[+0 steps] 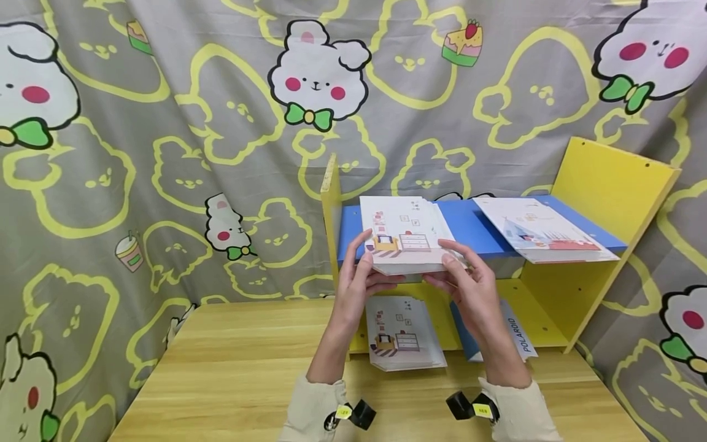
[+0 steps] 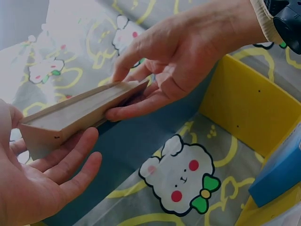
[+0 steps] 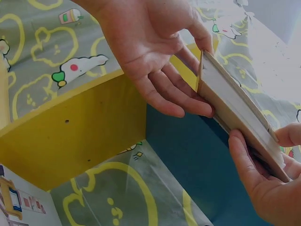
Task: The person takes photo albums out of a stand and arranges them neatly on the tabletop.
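A thick book [image 1: 409, 224] with a white cover, drawn with furniture, lies over the left part of the blue shelf board [image 1: 475, 230]. My left hand [image 1: 350, 285] grips its left edge, thumb on top and fingers below. At the opposite edge my right hand [image 1: 475, 288] pinches it the same way. In the left wrist view, the page edges of the book [image 2: 89, 106] show between both hands. The right wrist view has the book [image 3: 240, 108] slanting, with the right hand's fingers [image 3: 183, 96] at its near corner.
Another book [image 1: 538, 227] rests on the blue board's right side, beside the yellow side panel [image 1: 613, 190]. Below, a similar white book [image 1: 405, 337] and a blue-and-white item lettered POLAROID [image 1: 516, 334] lie on the yellow lower board [image 1: 544, 319]. A wooden table [image 1: 237, 368] extends left; a patterned curtain [image 1: 254, 172] hangs behind.
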A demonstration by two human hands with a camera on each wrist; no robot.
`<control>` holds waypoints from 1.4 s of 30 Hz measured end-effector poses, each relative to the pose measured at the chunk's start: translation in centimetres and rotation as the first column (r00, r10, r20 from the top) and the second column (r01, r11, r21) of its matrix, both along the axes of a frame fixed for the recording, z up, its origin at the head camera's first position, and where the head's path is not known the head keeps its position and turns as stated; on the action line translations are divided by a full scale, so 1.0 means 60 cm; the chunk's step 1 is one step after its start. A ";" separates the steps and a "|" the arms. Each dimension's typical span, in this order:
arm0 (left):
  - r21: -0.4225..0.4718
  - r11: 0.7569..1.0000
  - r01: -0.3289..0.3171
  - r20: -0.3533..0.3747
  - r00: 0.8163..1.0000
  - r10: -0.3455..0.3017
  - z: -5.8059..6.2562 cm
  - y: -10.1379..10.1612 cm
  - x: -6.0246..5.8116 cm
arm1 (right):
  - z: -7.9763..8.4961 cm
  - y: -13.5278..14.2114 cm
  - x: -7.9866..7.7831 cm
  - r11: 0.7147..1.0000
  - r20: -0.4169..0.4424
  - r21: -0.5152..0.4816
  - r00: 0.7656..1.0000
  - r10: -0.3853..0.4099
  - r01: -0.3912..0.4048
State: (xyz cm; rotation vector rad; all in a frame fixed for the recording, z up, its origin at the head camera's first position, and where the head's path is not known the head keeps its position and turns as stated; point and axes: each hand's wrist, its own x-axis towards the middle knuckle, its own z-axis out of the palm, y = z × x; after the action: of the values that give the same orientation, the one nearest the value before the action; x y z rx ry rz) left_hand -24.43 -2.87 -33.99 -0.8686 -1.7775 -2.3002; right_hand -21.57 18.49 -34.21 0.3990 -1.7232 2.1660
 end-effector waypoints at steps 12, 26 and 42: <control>0.005 1.000 0.000 0.007 1.000 0.000 -0.006 -0.011 0.017 | -0.011 -0.004 0.012 1.000 0.001 -0.025 1.000 0.019 -0.019; -0.030 0.999 -0.025 0.004 1.000 0.025 -0.008 -0.029 0.031 | -0.022 -0.009 0.025 1.000 -0.016 -0.024 1.000 0.016 -0.016; -0.031 0.999 -0.016 0.002 1.000 0.016 -0.024 -0.038 0.045 | -0.037 -0.009 0.036 0.997 -0.015 -0.069 1.000 0.022 -0.023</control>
State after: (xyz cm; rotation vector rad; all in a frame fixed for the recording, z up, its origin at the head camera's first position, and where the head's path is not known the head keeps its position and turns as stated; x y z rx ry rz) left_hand -21.70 -5.15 -35.46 -0.8543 -1.8191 -2.2704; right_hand -19.42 17.93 -36.46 0.4164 -1.6391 2.2263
